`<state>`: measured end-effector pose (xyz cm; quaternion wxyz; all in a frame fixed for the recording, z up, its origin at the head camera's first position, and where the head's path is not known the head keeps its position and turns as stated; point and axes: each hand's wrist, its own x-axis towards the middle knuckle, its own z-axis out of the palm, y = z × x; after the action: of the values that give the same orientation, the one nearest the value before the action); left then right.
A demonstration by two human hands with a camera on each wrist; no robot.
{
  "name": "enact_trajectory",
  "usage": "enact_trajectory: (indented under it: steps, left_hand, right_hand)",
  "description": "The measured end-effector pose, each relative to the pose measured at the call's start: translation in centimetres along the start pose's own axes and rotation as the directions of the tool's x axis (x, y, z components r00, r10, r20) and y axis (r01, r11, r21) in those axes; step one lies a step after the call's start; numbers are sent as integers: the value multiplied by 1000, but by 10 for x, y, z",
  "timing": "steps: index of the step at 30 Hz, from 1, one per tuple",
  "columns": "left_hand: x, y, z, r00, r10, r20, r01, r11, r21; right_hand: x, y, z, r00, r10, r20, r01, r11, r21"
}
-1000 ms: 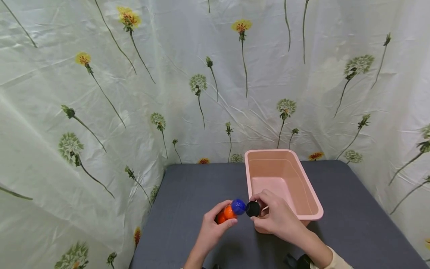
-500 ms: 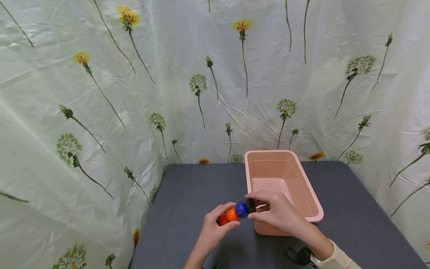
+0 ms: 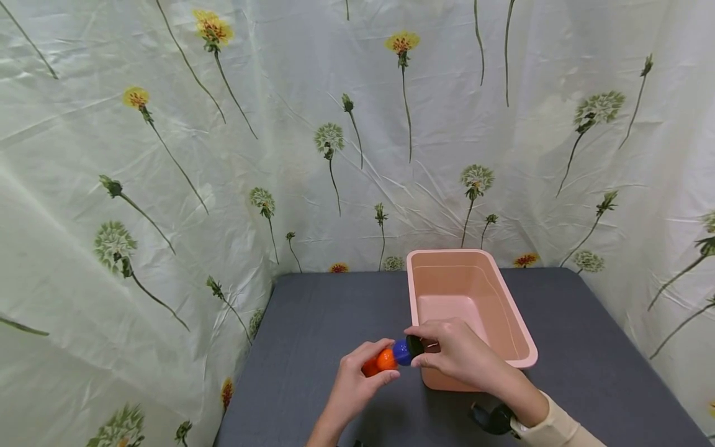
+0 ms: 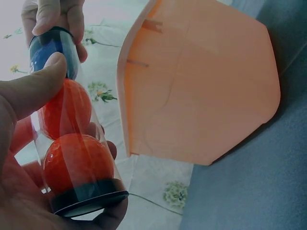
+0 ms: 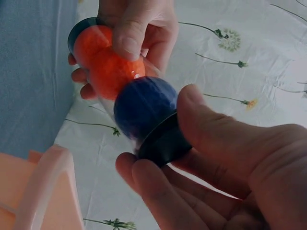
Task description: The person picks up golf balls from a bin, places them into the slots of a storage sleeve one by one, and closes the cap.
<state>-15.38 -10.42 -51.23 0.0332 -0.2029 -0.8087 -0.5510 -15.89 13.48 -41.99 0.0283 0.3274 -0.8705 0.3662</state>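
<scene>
A clear plastic tube holds two orange balls and one blue ball in a row. My left hand grips the tube around the orange balls, thumb along its side. A black base closes the tube's end by my left palm. At the other end, my right hand pinches a black cap between thumb and fingers. The cap sits on the tube's mouth, right against the blue ball. Both hands hold the tube tilted above the table, in front of the pink bin.
A pink plastic bin stands on the dark grey table, just beyond and right of my hands. Flowered white cloth hangs behind and beside the table. A black wrist strap hangs at my right forearm.
My right hand has brought the black cap left onto the tube's blue-ball end, closing the small gap seen earlier. My left hand has stayed nearly in place, holding the tube.
</scene>
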Motion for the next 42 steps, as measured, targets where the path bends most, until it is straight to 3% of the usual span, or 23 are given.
enact_trajectory:
  steps: [10, 16, 22, 27, 33, 37, 42]
  left_hand:
    - [1, 0, 1, 992, 122, -28, -119, 990, 74]
    - [3, -1, 5, 991, 121, -58, -117, 991, 66]
    - [6, -6, 5, 985, 126, -121, -117, 990, 78]
    - [8, -9, 5, 986, 71, -154, -65, 997, 43]
    - [12, -18, 6, 979, -9, -204, 3, 1000, -29]
    - [17, -24, 3, 974, -36, -224, 39, 999, 9]
    - [22, -34, 2, 974, -69, -217, 69, 998, -7]
  right_hand:
    - [1, 3, 6, 996, 90, -28, -89, 995, 35]
    - [3, 7, 8, 993, 105, -55, -103, 994, 43]
    - [7, 11, 12, 990, 96, -105, -82, 988, 129]
    - [3, 12, 6, 986, 90, -139, -65, 983, 174]
    - [-6, 20, -7, 978, 35, -206, -11, 993, 117]
    - [-12, 26, -16, 964, 2, -266, 4, 1000, 20]
    - [-25, 33, -32, 954, 7, -300, -48, 991, -129]
